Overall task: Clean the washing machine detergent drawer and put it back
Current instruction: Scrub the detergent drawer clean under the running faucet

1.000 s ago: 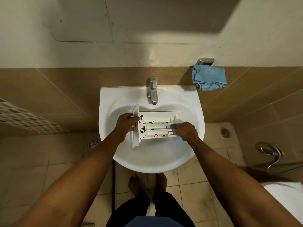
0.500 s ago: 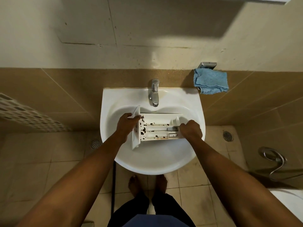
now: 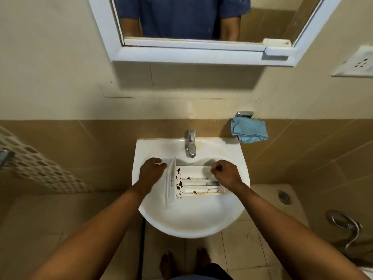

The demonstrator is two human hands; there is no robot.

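The white detergent drawer [image 3: 193, 183] lies across the white sink [image 3: 189, 221], its compartments facing up and spotted with dark grime. Its front panel [image 3: 170, 182] stands on edge at the left. My left hand [image 3: 150, 172] is against the far top of that panel, fingers curled round its edge. My right hand [image 3: 224, 173] is curled over the drawer's far right corner and hides that end. The tap [image 3: 190, 143] stands just behind the drawer with no water running.
A blue cloth [image 3: 249, 130] hangs from a metal hook right of the sink. A white-framed mirror [image 3: 201, 27] is on the wall above, a socket plate [image 3: 357, 63] at far right. Floor drain [image 3: 284, 196] and a hose [image 3: 347, 225] lie to the right.
The view has tilted up, so the mirror now shows. Both hands have slid from the drawer's near side towards its far edge. The drawer stays in the basin.
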